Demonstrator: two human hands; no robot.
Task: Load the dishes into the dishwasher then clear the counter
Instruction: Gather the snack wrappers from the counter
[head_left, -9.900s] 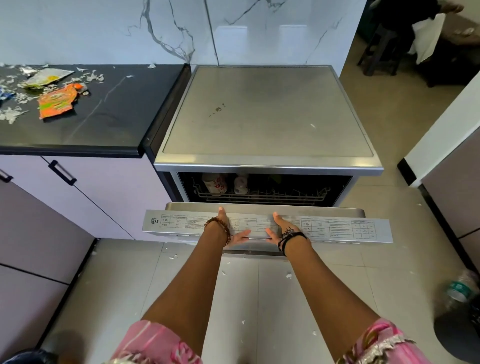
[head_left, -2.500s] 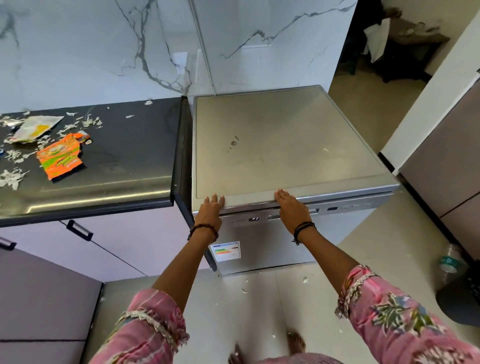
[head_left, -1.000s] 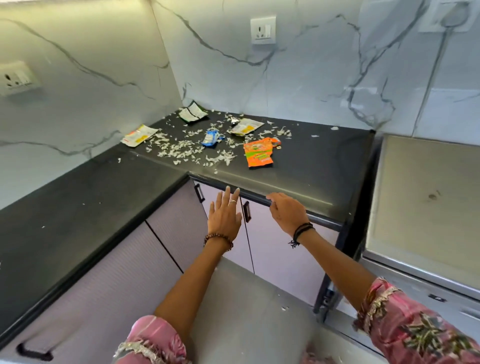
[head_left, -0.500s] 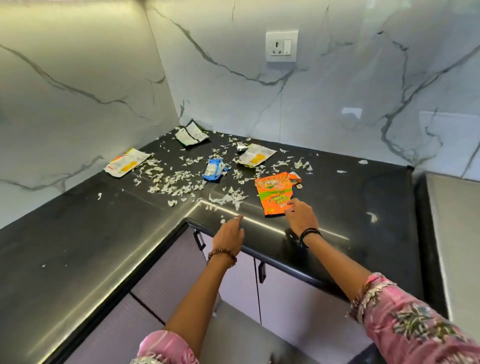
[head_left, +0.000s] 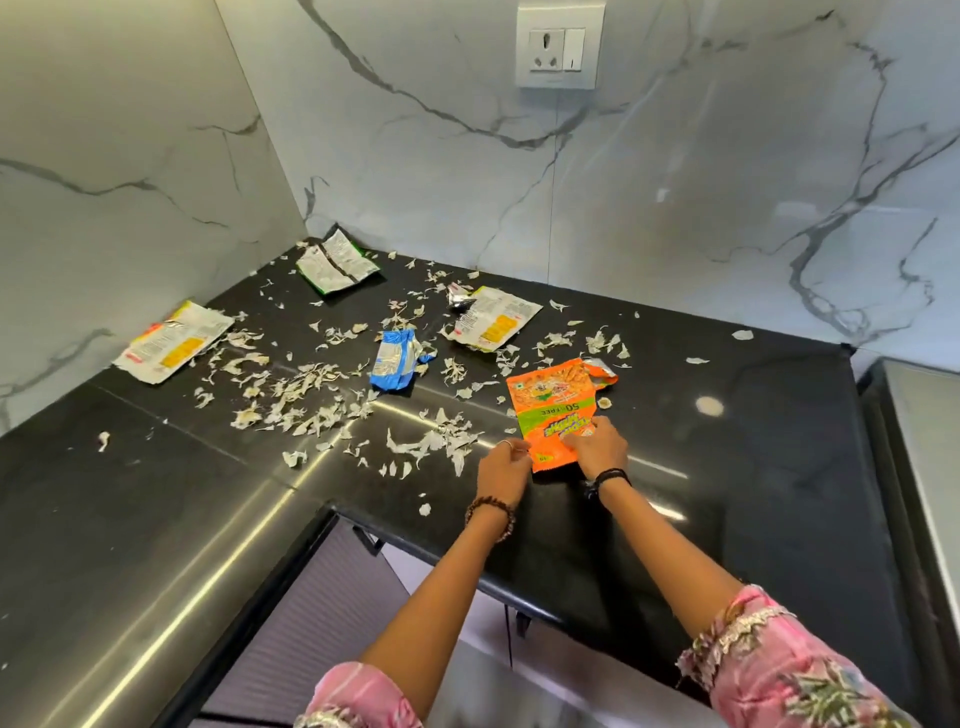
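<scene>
An orange snack wrapper (head_left: 551, 405) lies on the black counter (head_left: 753, 467). My right hand (head_left: 597, 453) pinches its near edge, fingers curled on it. At the wrapper's near left corner, my left hand (head_left: 503, 470) has its fingers curled on or beside that corner. Scattered further back are a blue wrapper (head_left: 395, 358), a white and yellow wrapper (head_left: 493, 322), another white and yellow wrapper (head_left: 174, 340) at the left wall and a green-edged wrapper (head_left: 336, 262) in the corner. Several white peel scraps (head_left: 306, 400) cover the counter. The dishwasher top (head_left: 930, 441) shows at the right edge.
Marble walls close the counter at the back and left, with a socket (head_left: 560, 47) high on the back wall. The counter turns an L-corner toward me on the left. Cabinet doors (head_left: 332, 613) lie below the counter edge.
The dishwasher door was shut earlier. I turned left to the counter, and both hands reached forward from the counter edge onto the orange wrapper.
</scene>
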